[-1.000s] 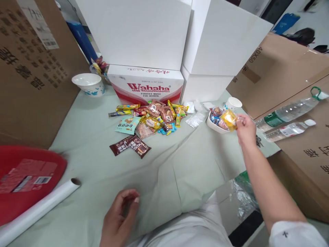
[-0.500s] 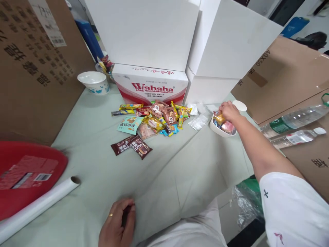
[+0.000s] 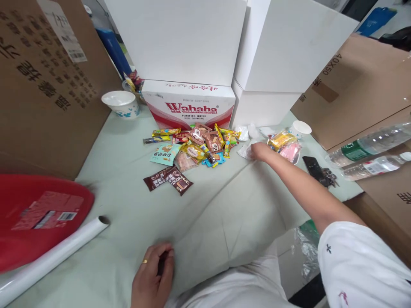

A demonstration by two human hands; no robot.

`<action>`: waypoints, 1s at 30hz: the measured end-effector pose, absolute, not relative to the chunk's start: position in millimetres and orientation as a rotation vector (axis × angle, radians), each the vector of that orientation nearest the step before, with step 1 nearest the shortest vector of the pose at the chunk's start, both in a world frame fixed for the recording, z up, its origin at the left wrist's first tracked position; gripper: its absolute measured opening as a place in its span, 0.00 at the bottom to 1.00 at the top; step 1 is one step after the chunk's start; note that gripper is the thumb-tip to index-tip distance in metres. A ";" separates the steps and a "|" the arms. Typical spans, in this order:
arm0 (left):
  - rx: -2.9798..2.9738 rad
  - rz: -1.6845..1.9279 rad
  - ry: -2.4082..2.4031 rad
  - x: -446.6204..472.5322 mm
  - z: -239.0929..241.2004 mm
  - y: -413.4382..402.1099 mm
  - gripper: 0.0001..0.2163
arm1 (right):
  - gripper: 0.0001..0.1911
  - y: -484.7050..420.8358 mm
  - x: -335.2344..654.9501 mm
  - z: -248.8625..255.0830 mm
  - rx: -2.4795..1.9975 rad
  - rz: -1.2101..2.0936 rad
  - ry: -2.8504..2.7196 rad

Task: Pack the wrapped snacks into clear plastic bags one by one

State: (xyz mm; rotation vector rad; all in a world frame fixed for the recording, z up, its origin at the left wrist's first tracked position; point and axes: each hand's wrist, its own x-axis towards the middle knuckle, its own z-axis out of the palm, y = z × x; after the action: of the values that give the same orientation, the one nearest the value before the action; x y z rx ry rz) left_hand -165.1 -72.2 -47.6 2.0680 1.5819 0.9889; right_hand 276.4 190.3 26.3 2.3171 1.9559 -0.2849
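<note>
My right hand (image 3: 259, 152) reaches over the table to a white, clear-wrapped packet (image 3: 245, 149), its fingers closed at the packet's edge. Most of the fingertips are hidden. Beyond my right wrist stands a white tub (image 3: 296, 161) filled with wrapped snacks (image 3: 282, 140). My left hand (image 3: 153, 273), with a ring on one finger, rests curled on the near part of the table with nothing in it. Further in lie two dark brown cocoa snack packets (image 3: 180, 180), a mint-green pouch (image 3: 165, 154) and a heap of mixed snacks (image 3: 196, 147).
A Wahaha water carton (image 3: 189, 105) and tall white boxes (image 3: 176, 38) form the back. A paper bowl (image 3: 120, 104) stands back left, a paper cup (image 3: 300, 128) right. Keys (image 3: 327, 176) and bottles (image 3: 374, 147) lie far right. A white roll (image 3: 58, 259) and red container (image 3: 48, 214) sit left.
My right hand has left the snacks in the white tub and moved left to the clear-wrapped packet. The keys and paper cup now show more fully. My left hand stays curled on the table.
</note>
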 end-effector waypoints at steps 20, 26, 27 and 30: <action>1.453 1.048 1.234 -77.8 -4.2 23.4 0.08 | 0.13 126.1 222.7 17.0 3.031 -1.470 2.169; 1.295 1.054 1.181 -47.2 -22.6 44.2 0.09 | 0.10 74.5 187.0 27.7 2.350 -2.040 2.177; 1.301 1.048 1.170 -45.8 -26.8 43.4 0.09 | 0.10 67.9 185.3 28.1 2.268 -1.941 2.233; 1.327 1.023 1.148 -46.9 -38.0 39.5 0.07 | 0.09 65.6 194.0 28.3 2.371 -1.176 2.456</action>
State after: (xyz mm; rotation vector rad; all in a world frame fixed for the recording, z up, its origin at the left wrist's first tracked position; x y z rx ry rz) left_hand -46.9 39.5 -38.0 1.3268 1.1476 1.0229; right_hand 194.0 65.6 28.3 2.3714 2.4562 -1.1763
